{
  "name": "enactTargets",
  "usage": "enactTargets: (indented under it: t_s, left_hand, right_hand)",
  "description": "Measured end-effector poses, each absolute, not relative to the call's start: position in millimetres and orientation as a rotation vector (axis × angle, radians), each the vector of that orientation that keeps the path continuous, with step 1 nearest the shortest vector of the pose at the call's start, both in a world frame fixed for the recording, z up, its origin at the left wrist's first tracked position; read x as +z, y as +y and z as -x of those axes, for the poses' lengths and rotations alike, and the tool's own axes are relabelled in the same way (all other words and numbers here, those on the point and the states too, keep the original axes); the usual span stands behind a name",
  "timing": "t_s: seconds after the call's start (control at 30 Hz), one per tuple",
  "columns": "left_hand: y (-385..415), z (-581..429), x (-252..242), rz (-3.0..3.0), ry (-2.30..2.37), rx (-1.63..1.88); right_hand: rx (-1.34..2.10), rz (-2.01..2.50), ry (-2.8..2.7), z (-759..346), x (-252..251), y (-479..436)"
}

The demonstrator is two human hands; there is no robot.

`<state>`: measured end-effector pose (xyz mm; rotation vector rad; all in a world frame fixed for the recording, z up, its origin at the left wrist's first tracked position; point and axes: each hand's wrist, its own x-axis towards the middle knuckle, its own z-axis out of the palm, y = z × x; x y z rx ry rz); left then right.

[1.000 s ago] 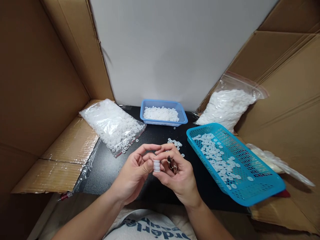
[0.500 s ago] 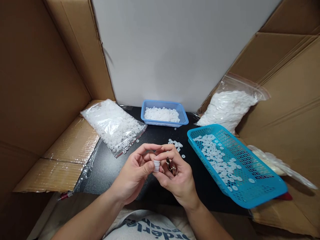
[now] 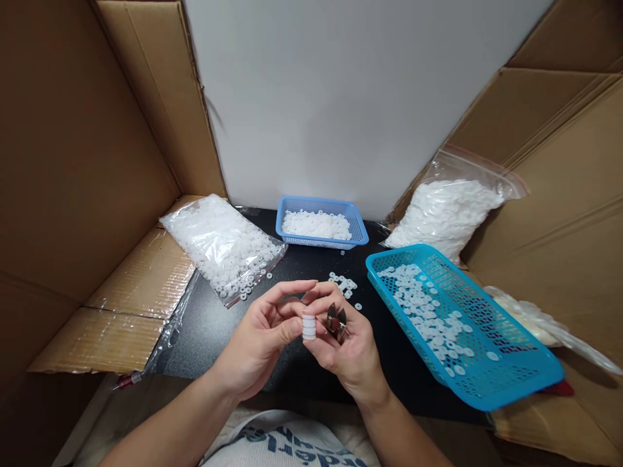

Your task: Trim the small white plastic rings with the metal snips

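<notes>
Between my two hands, in front of my body, is a short stack of white plastic rings (image 3: 309,327). The thumb of my left hand (image 3: 260,340) presses the stack from the left, with its fingers curled behind. My right hand (image 3: 353,347) pinches the same stack from the right with its fingertips. Tucked in the right palm is a small dark metal tool with two pointed tips (image 3: 335,320); most of it is hidden by the fingers. Just beyond my hands, several loose white rings (image 3: 344,283) lie on the black table (image 3: 204,337).
A blue basket (image 3: 321,243) of white rings stands at the back. To the right is a larger turquoise basket (image 3: 516,392) with scattered rings. Plastic bags of white pieces lie at left (image 3: 219,240) and back right (image 3: 438,211). Cardboard walls (image 3: 559,143) enclose the sides.
The stack of rings has turned a little and shows its side more fully. The metal tool's two pointed tips have come into clearer view in my right hand. The camera has shifted slightly.
</notes>
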<state>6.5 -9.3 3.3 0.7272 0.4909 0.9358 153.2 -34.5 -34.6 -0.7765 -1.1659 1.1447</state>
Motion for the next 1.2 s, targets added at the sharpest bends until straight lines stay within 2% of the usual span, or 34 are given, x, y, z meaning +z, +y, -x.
enactTargets:
  t_s: [0.67,1.2]
  left_hand:
    - [-8.3,-7.2,4.9,-0.735,0.583,0.986]
    - [-2.6,3.2,-2.0,-0.596,0.517,0.826]
  right_hand:
    - [1.113,0.857,-1.244,-155.4,-39.2,-35.5]
    - [0.882,0.96,-1.448,-161.4,-23.6,-37.2]
